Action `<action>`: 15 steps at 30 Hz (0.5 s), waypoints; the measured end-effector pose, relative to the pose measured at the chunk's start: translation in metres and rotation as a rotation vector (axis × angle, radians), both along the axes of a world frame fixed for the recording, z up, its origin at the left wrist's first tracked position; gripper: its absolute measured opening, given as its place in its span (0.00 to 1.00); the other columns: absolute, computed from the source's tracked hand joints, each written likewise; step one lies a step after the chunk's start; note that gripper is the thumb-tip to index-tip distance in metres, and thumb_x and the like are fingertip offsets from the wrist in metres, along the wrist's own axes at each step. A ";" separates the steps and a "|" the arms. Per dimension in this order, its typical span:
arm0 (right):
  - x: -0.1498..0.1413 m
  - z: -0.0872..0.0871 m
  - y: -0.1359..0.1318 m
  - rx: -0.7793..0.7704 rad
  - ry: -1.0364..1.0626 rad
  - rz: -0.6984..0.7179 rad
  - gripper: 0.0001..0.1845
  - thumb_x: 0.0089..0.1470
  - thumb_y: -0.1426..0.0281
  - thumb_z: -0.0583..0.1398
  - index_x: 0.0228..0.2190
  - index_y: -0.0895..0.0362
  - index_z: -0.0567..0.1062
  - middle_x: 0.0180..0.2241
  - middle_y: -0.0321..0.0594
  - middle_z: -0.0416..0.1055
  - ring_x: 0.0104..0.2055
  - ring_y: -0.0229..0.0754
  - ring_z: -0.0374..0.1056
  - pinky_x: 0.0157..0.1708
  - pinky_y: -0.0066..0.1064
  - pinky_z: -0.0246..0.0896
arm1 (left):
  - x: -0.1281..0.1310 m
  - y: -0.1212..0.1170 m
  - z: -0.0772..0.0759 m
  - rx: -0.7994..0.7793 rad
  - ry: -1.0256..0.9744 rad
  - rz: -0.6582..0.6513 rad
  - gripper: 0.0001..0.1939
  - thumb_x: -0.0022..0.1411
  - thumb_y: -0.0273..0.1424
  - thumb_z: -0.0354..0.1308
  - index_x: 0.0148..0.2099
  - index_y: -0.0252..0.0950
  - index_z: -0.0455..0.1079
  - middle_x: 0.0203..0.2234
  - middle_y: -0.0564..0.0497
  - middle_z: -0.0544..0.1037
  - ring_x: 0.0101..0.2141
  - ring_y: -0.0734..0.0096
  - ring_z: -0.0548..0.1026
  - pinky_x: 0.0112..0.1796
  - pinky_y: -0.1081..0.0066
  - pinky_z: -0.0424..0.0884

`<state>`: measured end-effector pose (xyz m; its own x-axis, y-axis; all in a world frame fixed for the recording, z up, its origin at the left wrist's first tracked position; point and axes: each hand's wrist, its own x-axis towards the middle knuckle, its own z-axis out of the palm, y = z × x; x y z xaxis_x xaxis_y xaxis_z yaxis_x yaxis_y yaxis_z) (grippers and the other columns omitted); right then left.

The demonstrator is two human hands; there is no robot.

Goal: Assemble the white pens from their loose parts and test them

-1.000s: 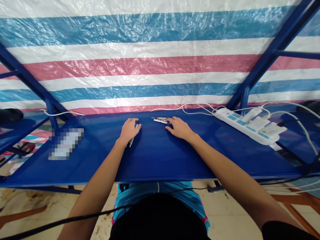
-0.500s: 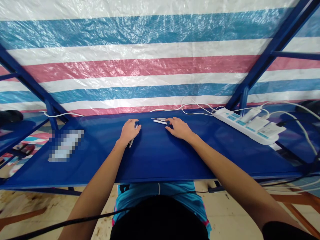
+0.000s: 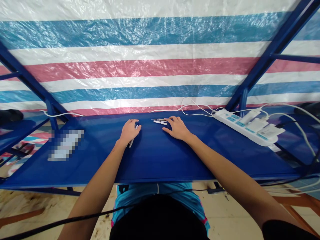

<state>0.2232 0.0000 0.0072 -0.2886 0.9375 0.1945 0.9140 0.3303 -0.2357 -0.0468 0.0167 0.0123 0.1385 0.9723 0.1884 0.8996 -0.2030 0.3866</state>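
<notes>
My left hand (image 3: 129, 130) rests on the blue tabletop (image 3: 155, 156), its fingers curled over slim pens (image 3: 131, 143). Their tips stick out below the palm, and most of their length is hidden. To the right, my right hand (image 3: 178, 128) lies low on the table with thumb and fingers apart. Just left of its fingertips are a white pen (image 3: 160, 122) and a greyish pen (image 3: 156, 119), lying side by side. The far ends of these pens come close to the fingers; whether they touch, I cannot tell.
A white power strip (image 3: 246, 128) with plugged-in chargers lies at the right, trailing white cables (image 3: 197, 106). A blurred-out pale object (image 3: 66, 145) is at the left. Blue metal posts (image 3: 257, 66) flank the table, with a striped plastic sheet (image 3: 150, 70) behind it.
My right thumb has swung outward to the left and the right hand has spread, uncovering more of the white pen. The left hand stays in place over its pens.
</notes>
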 end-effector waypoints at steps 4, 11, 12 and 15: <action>0.000 0.002 -0.001 -0.007 -0.004 0.007 0.31 0.65 0.52 0.57 0.64 0.51 0.70 0.60 0.53 0.69 0.60 0.61 0.64 0.59 0.54 0.63 | 0.000 0.000 -0.001 -0.001 0.001 -0.008 0.21 0.68 0.37 0.54 0.59 0.35 0.73 0.59 0.39 0.77 0.62 0.50 0.72 0.65 0.53 0.65; 0.000 0.004 -0.002 -0.018 -0.026 0.010 0.30 0.66 0.53 0.57 0.64 0.51 0.71 0.60 0.52 0.70 0.61 0.60 0.64 0.60 0.52 0.63 | 0.001 -0.001 0.000 -0.012 -0.002 -0.009 0.21 0.68 0.37 0.54 0.59 0.36 0.73 0.59 0.39 0.77 0.62 0.50 0.72 0.64 0.52 0.65; -0.001 0.004 -0.003 -0.022 -0.030 0.006 0.31 0.66 0.53 0.57 0.64 0.52 0.71 0.60 0.52 0.70 0.61 0.60 0.64 0.60 0.52 0.63 | 0.001 -0.001 0.000 -0.014 -0.002 -0.008 0.21 0.68 0.37 0.54 0.59 0.35 0.73 0.59 0.39 0.77 0.62 0.50 0.72 0.65 0.52 0.65; -0.001 0.005 -0.003 -0.028 -0.038 0.001 0.31 0.66 0.53 0.57 0.64 0.53 0.71 0.60 0.54 0.70 0.61 0.61 0.64 0.59 0.52 0.63 | 0.001 -0.001 0.000 0.002 -0.007 -0.018 0.20 0.68 0.37 0.54 0.58 0.36 0.73 0.59 0.40 0.77 0.62 0.51 0.72 0.64 0.53 0.66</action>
